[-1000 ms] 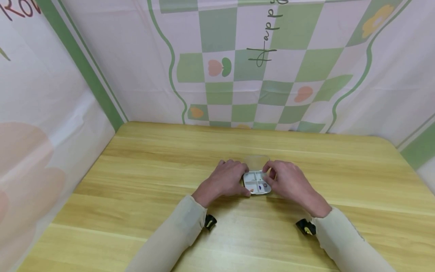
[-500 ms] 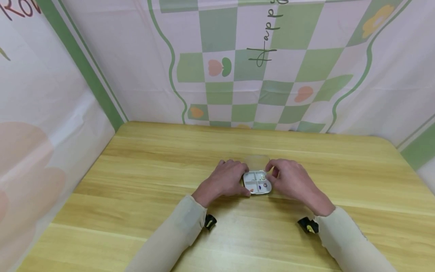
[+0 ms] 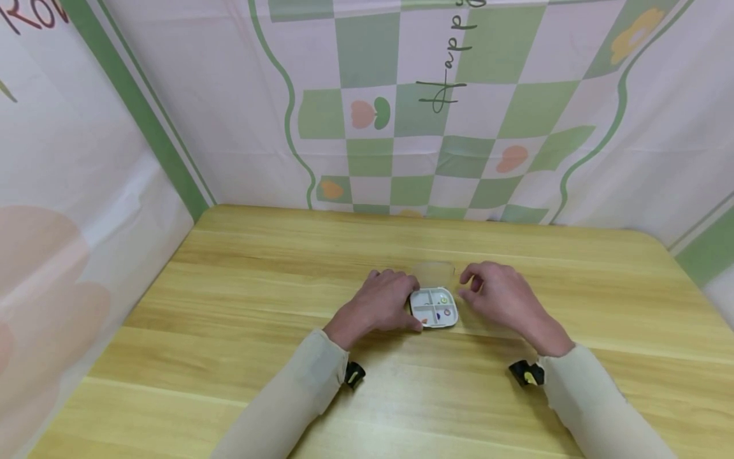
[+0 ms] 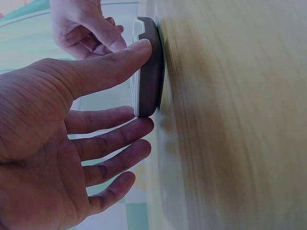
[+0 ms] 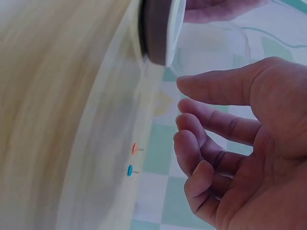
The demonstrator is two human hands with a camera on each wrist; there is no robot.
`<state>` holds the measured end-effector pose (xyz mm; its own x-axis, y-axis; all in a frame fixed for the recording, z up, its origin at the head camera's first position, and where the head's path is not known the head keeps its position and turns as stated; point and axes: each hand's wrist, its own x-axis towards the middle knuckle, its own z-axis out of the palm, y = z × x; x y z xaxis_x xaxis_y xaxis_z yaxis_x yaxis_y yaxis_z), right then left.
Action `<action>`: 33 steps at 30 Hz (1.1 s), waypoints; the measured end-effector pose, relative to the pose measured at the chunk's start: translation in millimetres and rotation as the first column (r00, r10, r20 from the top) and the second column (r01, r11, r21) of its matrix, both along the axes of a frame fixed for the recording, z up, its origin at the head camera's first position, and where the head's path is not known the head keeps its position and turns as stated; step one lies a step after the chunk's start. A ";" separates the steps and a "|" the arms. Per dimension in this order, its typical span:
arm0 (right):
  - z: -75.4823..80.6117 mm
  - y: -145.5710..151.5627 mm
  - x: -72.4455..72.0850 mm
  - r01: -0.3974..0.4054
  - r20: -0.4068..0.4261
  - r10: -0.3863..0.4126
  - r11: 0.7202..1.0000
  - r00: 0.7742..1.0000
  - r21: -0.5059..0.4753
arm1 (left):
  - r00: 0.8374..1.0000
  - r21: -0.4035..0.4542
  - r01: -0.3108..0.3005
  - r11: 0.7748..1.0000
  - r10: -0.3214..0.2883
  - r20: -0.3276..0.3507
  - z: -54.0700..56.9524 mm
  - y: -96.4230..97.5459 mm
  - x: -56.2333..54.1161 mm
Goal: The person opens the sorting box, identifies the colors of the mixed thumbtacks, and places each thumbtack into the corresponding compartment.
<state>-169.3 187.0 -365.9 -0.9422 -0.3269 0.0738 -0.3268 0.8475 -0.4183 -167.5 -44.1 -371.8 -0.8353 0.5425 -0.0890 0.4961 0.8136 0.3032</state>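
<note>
A small white pill box (image 3: 424, 296) with four-way dividers lies on the table, its clear lid (image 3: 434, 273) swung back to the far side. Several tiny coloured pieces sit in its compartments. My left hand (image 3: 383, 301) holds the box at its left end, thumb on the near edge and index finger at the far edge; the left wrist view shows the box's dark side (image 4: 149, 79). Just right of the box, my right hand (image 3: 504, 296) hovers with loosely bent fingers and nothing between them. In the right wrist view, a red thumbtack (image 5: 134, 148) and a blue thumbtack (image 5: 129, 170) rest point up.
The wooden table (image 3: 258, 268) extends around both hands. A printed cloth with green checks (image 3: 421, 153) hangs along its far edge, and another cloth (image 3: 115, 210) hangs on the left. Black wrist straps (image 3: 354, 375) stick out below the sleeves.
My right hand has drawn away from the box to the right, uncovering a small yellow-green piece in the far right compartment. My left hand and the box have stayed put.
</note>
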 end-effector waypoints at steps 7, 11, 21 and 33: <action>-3.9 7.6 -5.9 0.049 0.034 -0.049 0.999 0.998 0.002 | 1.000 -0.003 -0.004 1.000 0.004 -0.004 0.0 0.0 0.2; -6.0 11.5 -6.7 0.072 0.034 -0.072 0.997 0.997 0.009 | 1.000 -0.009 -0.005 1.000 0.005 -0.007 -0.6 0.1 0.1; -10.5 17.5 -6.8 0.083 0.005 -0.083 0.996 0.997 0.026 | 1.000 -0.006 -0.006 1.000 0.006 -0.001 -0.7 0.3 0.3; -12.3 17.5 -7.5 0.072 0.037 -0.074 0.996 0.997 0.053 | 1.000 0.005 0.000 1.000 0.000 0.005 0.6 -0.1 0.9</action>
